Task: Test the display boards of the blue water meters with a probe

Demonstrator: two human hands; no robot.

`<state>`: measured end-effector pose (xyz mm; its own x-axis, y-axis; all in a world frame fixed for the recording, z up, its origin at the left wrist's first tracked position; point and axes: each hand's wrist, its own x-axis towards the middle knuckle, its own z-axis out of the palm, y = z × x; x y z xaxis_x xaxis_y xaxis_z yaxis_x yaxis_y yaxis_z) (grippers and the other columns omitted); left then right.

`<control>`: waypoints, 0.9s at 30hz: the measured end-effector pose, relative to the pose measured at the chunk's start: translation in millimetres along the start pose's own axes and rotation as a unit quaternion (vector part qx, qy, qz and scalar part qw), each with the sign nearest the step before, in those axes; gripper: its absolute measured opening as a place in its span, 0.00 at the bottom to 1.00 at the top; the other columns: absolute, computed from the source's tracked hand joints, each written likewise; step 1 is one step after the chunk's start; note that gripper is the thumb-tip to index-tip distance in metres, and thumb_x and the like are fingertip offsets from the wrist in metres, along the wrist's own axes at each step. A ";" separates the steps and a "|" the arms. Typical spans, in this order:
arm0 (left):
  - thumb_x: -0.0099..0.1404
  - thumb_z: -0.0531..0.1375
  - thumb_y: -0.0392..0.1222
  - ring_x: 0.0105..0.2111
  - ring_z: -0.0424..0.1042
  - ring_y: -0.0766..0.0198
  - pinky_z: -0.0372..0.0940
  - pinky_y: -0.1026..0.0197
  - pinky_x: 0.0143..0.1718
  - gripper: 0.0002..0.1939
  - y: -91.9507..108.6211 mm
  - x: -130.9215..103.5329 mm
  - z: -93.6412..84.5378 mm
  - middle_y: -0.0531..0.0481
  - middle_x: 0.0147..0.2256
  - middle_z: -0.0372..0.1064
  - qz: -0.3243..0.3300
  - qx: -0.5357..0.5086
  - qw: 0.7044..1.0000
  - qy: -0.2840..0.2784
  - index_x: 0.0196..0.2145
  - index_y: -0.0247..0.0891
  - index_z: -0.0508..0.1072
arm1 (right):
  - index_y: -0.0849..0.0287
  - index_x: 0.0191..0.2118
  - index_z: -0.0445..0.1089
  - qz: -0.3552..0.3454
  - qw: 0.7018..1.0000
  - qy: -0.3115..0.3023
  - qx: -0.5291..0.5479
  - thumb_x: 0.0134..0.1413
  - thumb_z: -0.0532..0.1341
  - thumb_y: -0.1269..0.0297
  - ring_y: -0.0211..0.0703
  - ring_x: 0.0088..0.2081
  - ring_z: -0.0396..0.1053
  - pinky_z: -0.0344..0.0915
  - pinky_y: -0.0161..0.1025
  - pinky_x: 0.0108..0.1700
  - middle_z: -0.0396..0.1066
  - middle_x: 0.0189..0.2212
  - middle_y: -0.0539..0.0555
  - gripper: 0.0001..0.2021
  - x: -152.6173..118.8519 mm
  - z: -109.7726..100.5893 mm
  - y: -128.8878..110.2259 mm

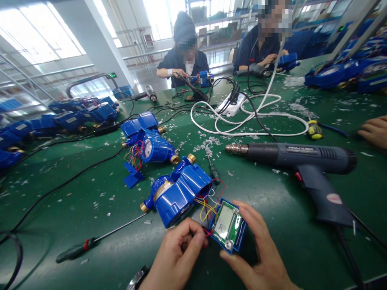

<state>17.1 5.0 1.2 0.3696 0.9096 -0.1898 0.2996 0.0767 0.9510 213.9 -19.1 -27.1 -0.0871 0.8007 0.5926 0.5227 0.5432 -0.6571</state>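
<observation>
In the head view my right hand (263, 249) holds an LCD circuit board (226, 223) in a blue frame, thumb below and fingers along its right and upper edge. The display faces up and shows a few digits. At the board's left edge my left hand (181, 249) is closed in a pinch at a red wire (208, 232); the fingertips partly hide it. Yellow, red and white wires (205, 207) run from the board into a blue water meter (178, 197) with brass ends, lying just beyond my left hand.
A heat gun (302, 159) lies on the right, near a yellow-black screwdriver (315, 129). A long screwdriver (87, 245) lies at left. More meters (155, 147), cables (250, 117), a power strip (231, 104) and plastic scraps cover the green table. Two people work opposite; another hand (375, 131) rests at right.
</observation>
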 end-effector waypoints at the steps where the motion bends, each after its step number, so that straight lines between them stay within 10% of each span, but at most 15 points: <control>1: 0.69 0.51 0.54 0.21 0.62 0.70 0.56 0.69 0.21 0.19 0.1 0.0 -0.2 0.48 0.27 0.70 0.008 0.002 1.000 0.002 0.31 0.36 0.69 | 0.61 0.65 0.47 0.000 1.000 0.001 0.001 0.60 0.60 0.67 0.44 0.62 0.52 0.52 0.37 0.64 0.53 0.61 0.59 0.31 -0.2 0.2 0.2; 13: 0.65 0.56 0.35 0.35 0.73 0.64 0.67 0.65 0.33 0.05 5.7 0.8 -1.5 0.45 0.39 0.72 0.178 0.155 0.970 0.053 0.33 0.38 0.72 | 0.60 0.65 0.47 0.003 1.000 -0.004 0.009 0.61 0.60 0.67 0.45 0.62 0.52 0.50 0.38 0.64 0.53 0.60 0.59 0.31 0.2 -1.1 -0.8; 27: 0.69 0.51 0.38 0.32 0.71 0.64 0.65 0.64 0.35 0.15 4.9 7.4 -1.9 0.47 0.32 0.71 0.115 0.102 0.987 0.035 0.26 0.35 0.70 | 0.61 0.65 0.48 0.002 1.000 -0.005 -0.007 0.60 0.60 0.67 0.49 0.61 0.54 0.56 0.43 0.62 0.54 0.60 0.61 0.31 -4.7 -0.9 1.4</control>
<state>19.7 13.0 5.0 0.3897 0.9196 0.0500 0.3885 -0.2134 0.8964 215.8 -22.3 -30.4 -0.0930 0.8057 0.5850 0.5352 0.5359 -0.6530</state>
